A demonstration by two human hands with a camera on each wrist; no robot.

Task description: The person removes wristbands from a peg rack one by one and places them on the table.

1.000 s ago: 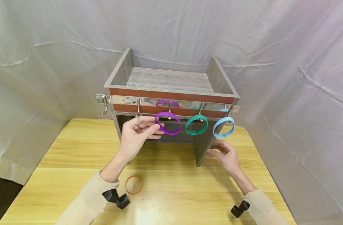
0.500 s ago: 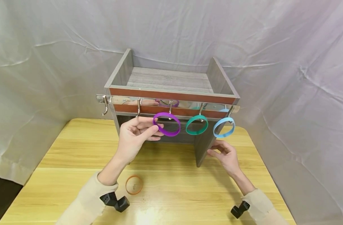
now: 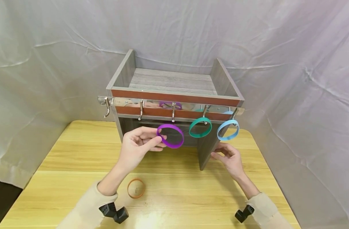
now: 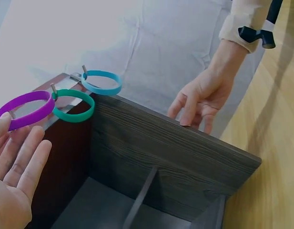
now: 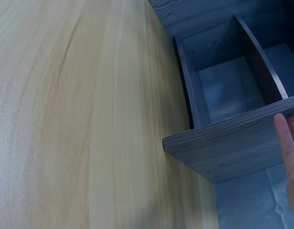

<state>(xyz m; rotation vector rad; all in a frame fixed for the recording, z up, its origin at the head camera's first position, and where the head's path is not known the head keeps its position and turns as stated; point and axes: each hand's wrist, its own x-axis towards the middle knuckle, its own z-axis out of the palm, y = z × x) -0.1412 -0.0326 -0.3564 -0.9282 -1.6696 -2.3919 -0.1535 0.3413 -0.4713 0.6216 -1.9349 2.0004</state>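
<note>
My left hand (image 3: 138,143) pinches a purple wristband (image 3: 175,146) between thumb and fingers. The band hangs in the air just under the middle hook (image 3: 173,112) of a shiny metal hook rail, and that hook carries nothing. A green wristband (image 3: 199,135) hangs on the hook to its right, and a light blue wristband (image 3: 227,138) on the rightmost one. My right hand (image 3: 229,159) rests loosely at the front edge of the grey wooden rack's right side panel (image 3: 209,151); in the right wrist view its thumb (image 5: 285,136) touches that edge.
An orange wristband (image 3: 135,197) lies on the light wooden table (image 3: 63,190) near my left forearm. Two hooks on the left part of the rail are bare. Grey cloth (image 3: 174,28) surrounds the table at the back and sides.
My left hand has lowered the purple wristband from around the middle hook's tip to below it, so the band is now off the hook. My right hand has stayed in place.
</note>
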